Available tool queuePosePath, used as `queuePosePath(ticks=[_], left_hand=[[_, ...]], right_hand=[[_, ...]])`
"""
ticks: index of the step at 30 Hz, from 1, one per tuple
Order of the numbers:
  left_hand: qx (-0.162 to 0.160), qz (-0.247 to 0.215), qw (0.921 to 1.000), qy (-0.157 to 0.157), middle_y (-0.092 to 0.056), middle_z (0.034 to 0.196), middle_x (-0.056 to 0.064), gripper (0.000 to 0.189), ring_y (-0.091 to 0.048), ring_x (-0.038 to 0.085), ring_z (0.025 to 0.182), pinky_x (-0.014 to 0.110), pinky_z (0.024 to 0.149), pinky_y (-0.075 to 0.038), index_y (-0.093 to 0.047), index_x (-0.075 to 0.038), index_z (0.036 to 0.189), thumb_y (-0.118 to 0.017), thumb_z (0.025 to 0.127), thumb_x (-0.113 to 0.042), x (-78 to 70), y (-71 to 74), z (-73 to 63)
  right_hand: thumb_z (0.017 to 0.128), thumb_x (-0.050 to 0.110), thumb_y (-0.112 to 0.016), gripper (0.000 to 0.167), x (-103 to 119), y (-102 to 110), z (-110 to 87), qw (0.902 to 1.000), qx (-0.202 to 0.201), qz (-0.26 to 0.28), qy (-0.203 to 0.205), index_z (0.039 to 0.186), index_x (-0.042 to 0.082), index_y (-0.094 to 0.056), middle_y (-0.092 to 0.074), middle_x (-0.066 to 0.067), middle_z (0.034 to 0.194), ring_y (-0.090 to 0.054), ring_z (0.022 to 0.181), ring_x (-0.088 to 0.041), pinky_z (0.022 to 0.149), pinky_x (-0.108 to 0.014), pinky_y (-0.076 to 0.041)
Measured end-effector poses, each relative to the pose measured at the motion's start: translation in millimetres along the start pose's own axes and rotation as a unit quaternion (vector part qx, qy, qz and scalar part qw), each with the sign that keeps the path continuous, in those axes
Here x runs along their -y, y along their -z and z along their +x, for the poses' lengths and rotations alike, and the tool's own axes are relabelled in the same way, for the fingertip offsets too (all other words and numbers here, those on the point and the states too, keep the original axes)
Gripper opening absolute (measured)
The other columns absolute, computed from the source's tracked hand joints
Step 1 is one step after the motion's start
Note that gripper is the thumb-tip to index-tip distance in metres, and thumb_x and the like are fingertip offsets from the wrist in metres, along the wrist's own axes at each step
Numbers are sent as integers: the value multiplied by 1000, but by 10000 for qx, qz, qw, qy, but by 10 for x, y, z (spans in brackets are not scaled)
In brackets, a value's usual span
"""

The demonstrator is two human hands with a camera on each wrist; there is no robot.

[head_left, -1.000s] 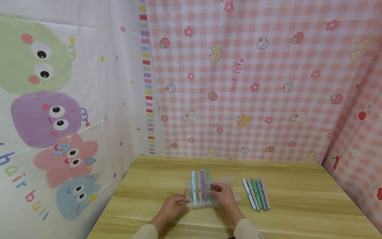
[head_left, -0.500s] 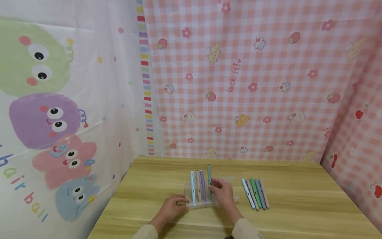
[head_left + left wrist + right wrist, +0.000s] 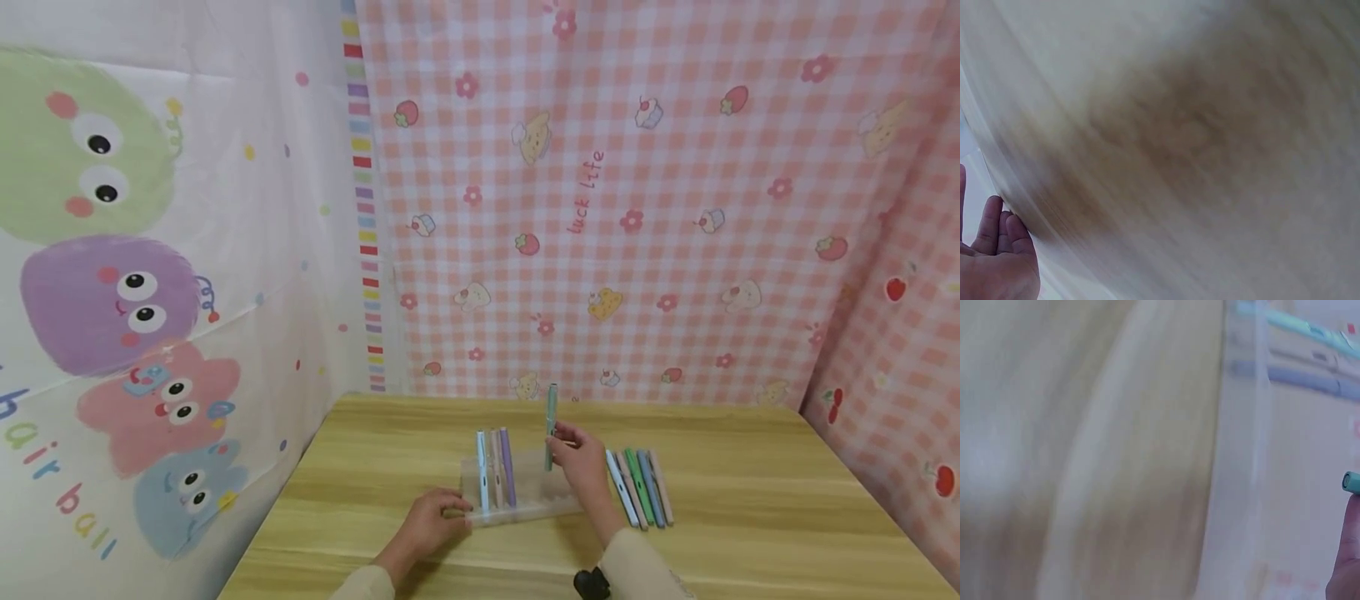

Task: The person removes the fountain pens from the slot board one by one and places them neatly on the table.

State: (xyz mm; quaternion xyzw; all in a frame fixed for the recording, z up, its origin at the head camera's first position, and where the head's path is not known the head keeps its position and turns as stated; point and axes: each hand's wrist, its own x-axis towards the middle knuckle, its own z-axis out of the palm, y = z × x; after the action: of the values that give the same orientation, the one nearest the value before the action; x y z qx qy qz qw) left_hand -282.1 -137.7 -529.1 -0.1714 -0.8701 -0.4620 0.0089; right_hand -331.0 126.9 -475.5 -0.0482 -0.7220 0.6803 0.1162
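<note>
Your right hand (image 3: 583, 465) pinches the teal pen (image 3: 552, 410). A second ago that pen was down in the clear case (image 3: 528, 483); now it stands higher and more to the right, its end above the bottom edge. Three pens (image 3: 497, 479) stayed in. Your left hand (image 3: 435, 521) stayed at the case's left end; I can't tell if it grips.

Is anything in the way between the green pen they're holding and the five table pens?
Nothing visible blocks it: between the teal pen and the five pens I see only the right hand holding it and part of the clear case.
</note>
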Motion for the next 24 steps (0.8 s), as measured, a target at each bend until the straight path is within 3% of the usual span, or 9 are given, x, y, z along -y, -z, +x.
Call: queuePosePath(ticks=[6, 12, 21, 24], left_hand=[[29, -57, 10000, -5, -61, 121, 25, 19, -54, 48, 113, 67, 97, -39, -74, -3, 99, -78, 81, -9, 26, -10, 7], [31, -82, 10000, -44, -61, 121, 26, 19, -54, 48, 112, 67, 97, -40, -74, -3, 98, -78, 80, -8, 34, -9, 14], [49, -51, 10000, 57, -61, 121, 25, 19, -54, 49, 113, 66, 97, -40, -74, -3, 98, -79, 81, -8, 15, -5, 18], [57, -30, 10000, 66, -61, 121, 25, 19, -54, 49, 114, 66, 97, -41, -74, -3, 99, -79, 81, -8, 17, -9, 21]], right_hand=[[94, 7, -66, 34, 93, 352, 144, 9999, -34, -30, -142, 125, -4, -62, -62, -13, 108, -64, 89, -16, 75, -29, -59], [97, 13, -62, 40, 112, 751, 232, 9987, 16, -449, -221, 134, -3, -56, -59, -13, 113, -61, 94, -15, 76, -26, -57], [98, 16, -60, 47, -37, 1276, 316, 9946, -60, -722, -748, 138, -6, -50, -59, -19, 122, -62, 95, -13, 78, -29, -58], [98, 14, -59, 47, -96, 1428, 344, 9934, -58, -769, -851, 137, -9, -48, -58, -25, 124, -64, 97, -20, 80, -32, -58]])
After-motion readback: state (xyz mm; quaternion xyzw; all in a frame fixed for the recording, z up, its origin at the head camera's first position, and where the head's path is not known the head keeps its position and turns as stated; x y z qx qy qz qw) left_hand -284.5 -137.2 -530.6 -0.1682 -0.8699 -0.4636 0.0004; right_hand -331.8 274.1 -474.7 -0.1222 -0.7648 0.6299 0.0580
